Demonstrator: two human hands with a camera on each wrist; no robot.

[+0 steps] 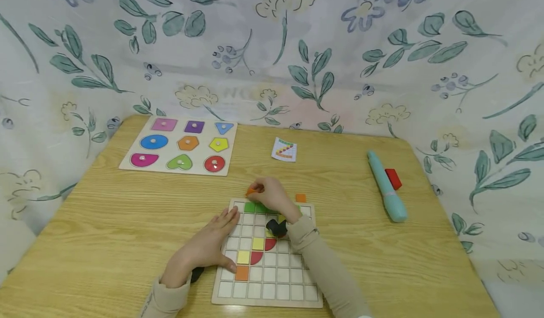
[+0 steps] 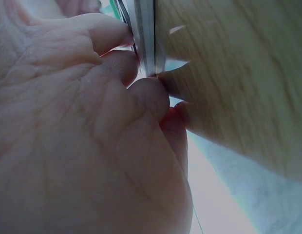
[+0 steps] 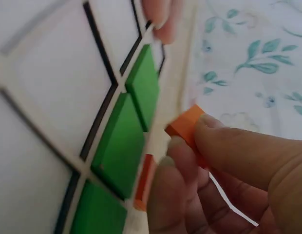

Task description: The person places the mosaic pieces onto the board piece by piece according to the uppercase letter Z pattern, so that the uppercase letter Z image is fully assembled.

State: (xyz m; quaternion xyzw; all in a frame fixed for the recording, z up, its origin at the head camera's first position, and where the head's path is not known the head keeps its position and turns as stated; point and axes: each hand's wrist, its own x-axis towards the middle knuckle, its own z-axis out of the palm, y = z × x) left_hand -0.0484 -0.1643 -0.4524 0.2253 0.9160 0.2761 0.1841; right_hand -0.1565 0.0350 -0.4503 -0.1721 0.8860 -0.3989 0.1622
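A wooden grid board (image 1: 267, 303) lies in front of me. My left hand (image 1: 204, 247) rests along its left side, fingers spread at the edge and thumb over a lower square. Just past the board's far edge, my right hand (image 1: 272, 194) pinches an orange square tile (image 3: 186, 125) between thumb and fingers. Green tiles (image 3: 120, 146) fill part of the top row, partly covered by the right hand in the head view. A diagonal of yellow tiles (image 1: 258, 243) and red rounded pieces (image 1: 257, 257) runs down to an orange tile (image 1: 242, 273) at the lower left.
A loose orange tile (image 1: 301, 198) lies beyond the board's far right corner. Farther back are a pattern card (image 1: 284, 149) and a shape puzzle with knobs (image 1: 199, 155). At the right lie a turquoise mallet-like object (image 1: 387, 188) and a red block (image 1: 393, 179). Floral fabric (image 1: 272, 91) hangs behind.
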